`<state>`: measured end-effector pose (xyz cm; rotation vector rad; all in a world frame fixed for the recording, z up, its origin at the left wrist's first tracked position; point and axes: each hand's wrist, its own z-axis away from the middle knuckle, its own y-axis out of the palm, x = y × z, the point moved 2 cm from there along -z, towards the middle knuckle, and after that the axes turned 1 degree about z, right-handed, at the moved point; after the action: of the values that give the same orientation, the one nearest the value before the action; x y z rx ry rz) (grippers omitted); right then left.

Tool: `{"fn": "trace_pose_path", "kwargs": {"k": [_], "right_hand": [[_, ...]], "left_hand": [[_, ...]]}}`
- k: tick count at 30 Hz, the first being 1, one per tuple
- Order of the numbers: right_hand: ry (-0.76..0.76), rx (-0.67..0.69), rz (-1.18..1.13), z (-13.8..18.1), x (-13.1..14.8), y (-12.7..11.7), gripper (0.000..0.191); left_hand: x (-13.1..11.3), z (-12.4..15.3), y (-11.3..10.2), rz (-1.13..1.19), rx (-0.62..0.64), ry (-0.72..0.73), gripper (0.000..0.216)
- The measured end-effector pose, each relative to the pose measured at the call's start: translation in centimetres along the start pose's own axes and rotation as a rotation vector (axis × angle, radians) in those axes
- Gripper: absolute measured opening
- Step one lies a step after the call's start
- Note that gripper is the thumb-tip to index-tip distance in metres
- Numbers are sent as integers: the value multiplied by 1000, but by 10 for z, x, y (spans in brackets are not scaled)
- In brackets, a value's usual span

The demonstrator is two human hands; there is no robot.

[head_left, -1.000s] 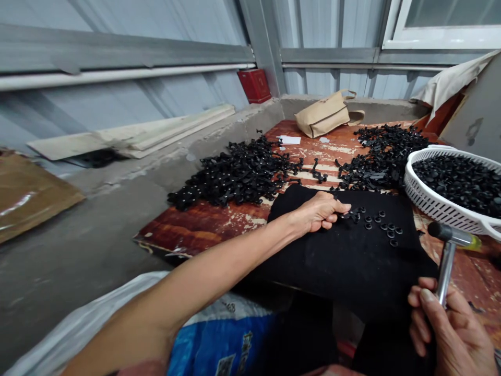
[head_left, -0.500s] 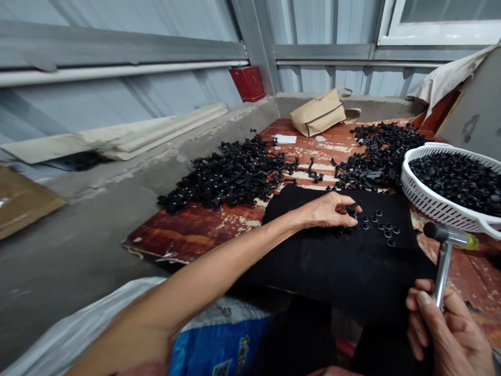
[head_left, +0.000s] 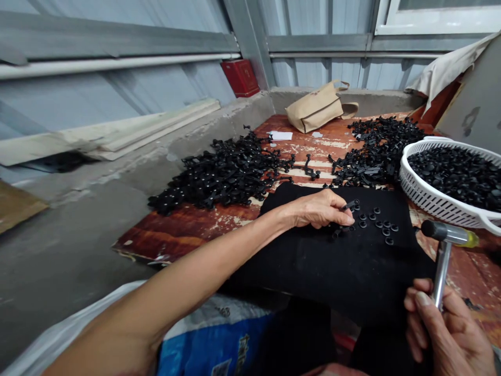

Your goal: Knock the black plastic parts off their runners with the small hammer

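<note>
My left hand [head_left: 323, 209] pinches a small black strip-like part [head_left: 349, 204] with a ring at its end, low over a black cloth [head_left: 313, 266]. To the right of those fingertips, several small black round pieces [head_left: 379, 224] lie scattered on the cloth. A few more dark pieces lie under the hand, partly hidden by it. My right hand [head_left: 446, 324] is closed around the metal handle of a small mallet [head_left: 446, 235], held upright at the cloth's right edge. The mallet's head has one black face and one yellow face.
On the worn red-brown table [head_left: 144, 230] sit a heap of black parts [head_left: 223, 172] on the left and another heap [head_left: 381, 146] at the back right. A white basket [head_left: 420, 183] full of black pieces stands right. Behind is a tan bag [head_left: 315, 107]; a concrete ledge [head_left: 117, 198] borders the left.
The thumb and fingers of my left hand have closed together on the small black part. My right hand keeps hold of the mallet. The whole view has shifted slightly.
</note>
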<state>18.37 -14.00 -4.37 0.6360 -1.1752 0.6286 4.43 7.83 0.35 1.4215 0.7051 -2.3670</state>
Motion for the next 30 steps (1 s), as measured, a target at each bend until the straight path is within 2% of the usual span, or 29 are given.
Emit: {"fn": "trace_pose_path", "kwargs": {"k": [5,9,13,16,21,30], "right_hand": [[-5,-2,1,0,2,0,39],[3,-8,8,1,2,2,39],[-2,-3,-4,0,0,0,38],[-7,1,-13,-1,-3,-2,36],[-18,5,-15,-1,-4,-2,34],[-26,-12,-5,1,1,0,33]], "left_hand": [[1,4,1,184,32,-96,44],[1,1,-2,249,-5,-138,48],[-1,3,-6,293,-14,-126,43],[1,5,-6,368,-68,-98,37],[12,8,-1,465,-167,-152,27],[15,6,7,445,-268,-180,25]]}}
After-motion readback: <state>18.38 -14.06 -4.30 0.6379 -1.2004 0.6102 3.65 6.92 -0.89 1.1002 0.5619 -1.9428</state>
